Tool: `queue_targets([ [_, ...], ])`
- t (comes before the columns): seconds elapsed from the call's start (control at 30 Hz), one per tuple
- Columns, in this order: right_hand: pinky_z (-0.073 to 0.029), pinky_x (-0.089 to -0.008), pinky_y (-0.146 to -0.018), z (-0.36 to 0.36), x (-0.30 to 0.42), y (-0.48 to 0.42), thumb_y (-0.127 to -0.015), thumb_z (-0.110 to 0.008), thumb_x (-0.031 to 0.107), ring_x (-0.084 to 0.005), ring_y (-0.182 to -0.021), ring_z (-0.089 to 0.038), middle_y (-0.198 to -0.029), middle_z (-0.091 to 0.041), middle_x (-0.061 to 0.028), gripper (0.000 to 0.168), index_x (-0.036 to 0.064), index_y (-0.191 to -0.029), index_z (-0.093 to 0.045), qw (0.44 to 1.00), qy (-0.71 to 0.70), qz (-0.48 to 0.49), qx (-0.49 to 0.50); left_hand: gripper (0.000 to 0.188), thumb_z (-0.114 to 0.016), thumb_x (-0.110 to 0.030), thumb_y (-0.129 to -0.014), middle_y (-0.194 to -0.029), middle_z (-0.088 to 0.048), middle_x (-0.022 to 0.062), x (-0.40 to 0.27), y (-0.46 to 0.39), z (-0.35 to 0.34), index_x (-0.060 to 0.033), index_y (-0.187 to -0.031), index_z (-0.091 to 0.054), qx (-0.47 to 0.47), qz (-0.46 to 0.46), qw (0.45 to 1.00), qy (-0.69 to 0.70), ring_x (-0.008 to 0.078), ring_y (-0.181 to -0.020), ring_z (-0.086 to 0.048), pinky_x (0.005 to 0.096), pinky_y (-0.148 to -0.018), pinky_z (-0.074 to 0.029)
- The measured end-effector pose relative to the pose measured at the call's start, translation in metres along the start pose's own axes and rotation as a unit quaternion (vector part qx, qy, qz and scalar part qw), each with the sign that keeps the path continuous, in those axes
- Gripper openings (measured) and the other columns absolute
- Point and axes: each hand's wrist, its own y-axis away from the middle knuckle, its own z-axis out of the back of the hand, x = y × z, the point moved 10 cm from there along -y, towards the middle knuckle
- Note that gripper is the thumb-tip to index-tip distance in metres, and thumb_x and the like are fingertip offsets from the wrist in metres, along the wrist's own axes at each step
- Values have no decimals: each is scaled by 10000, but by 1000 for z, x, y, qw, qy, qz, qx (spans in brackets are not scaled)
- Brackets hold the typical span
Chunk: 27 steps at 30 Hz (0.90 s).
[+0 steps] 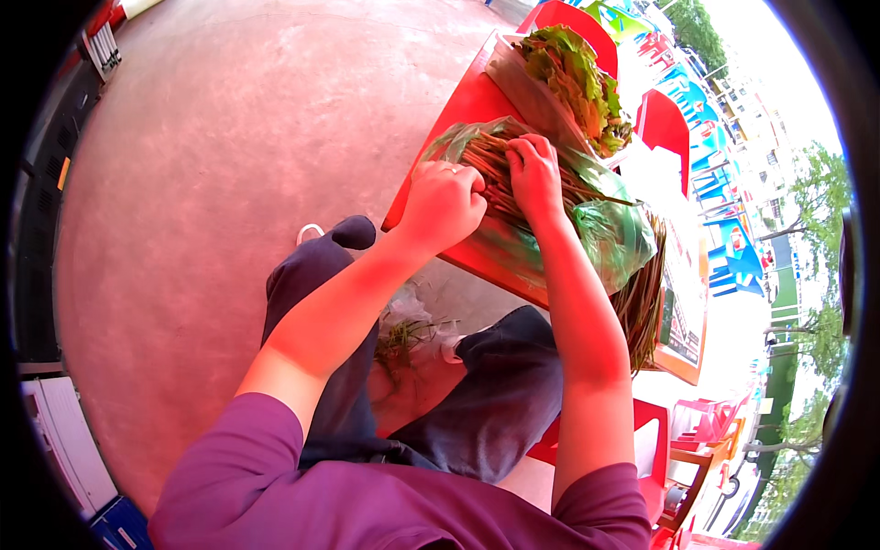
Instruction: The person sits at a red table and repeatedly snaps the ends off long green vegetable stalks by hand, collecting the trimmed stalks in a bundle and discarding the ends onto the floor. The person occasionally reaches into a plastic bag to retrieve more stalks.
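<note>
On a red table (pixel 454 110) lies a green plastic bag (pixel 612 234), opened around a bundle of thin brownish plant stems (pixel 491 155). My left hand (pixel 447 199), with a ring on one finger, is curled at the near left end of the stems; whether it pinches one cannot be made out. Across the top of the bundle rests my right hand (pixel 536 168), its fingers bent down onto the stems; their tips are partly hidden. Beyond the bag stands a clear plastic container (pixel 529 89) filled with green and reddish leafy lettuce (pixel 577 82). More long stems (pixel 643 295) hang past the bag at the right.
Red plastic chairs (pixel 663 124) stand beyond the table, with blue chairs (pixel 735 254) farther off. Between my feet, a clear plastic bag (pixel 405 306) and green plant scraps (pixel 405 337) lie on the floor. A printed board or sheet (pixel 680 302) is at the table's right.
</note>
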Motion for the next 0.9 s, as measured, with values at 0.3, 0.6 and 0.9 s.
queue_targets([
  [0.3,-319,-368,-964,-34,-16,-8,-558,-730,412,-314,-1125,-412,-1194,-445,-173,853,5,-1229,-396,966,-15,-76,246,282,-518,-65,-690,-1030,-560,104,23,-10,-35,-70,-971,-489,-2,-3,1000,18,261,-1049,-456,405,-906,-279],
  [0.6,-403,-374,-810,-24,-26,-34,-569,-699,183,-318,-896,-485,-879,-519,-144,330,64,-867,-622,971,39,-69,228,299,-549,-70,-656,-1083,-525,87,18,-6,-16,-77,-948,-485,-93,-37,994,34,264,-1070,-444,418,-929,-272],
  [0.9,-415,-253,-778,13,-40,-20,-704,-658,78,-108,-841,-539,-894,-592,-34,311,26,-990,-550,923,-255,-182,222,382,-549,-62,-661,-1050,-534,108,8,-14,-5,-57,-1039,-488,-142,-47,986,75,280,-996,-480,405,-895,-308],
])
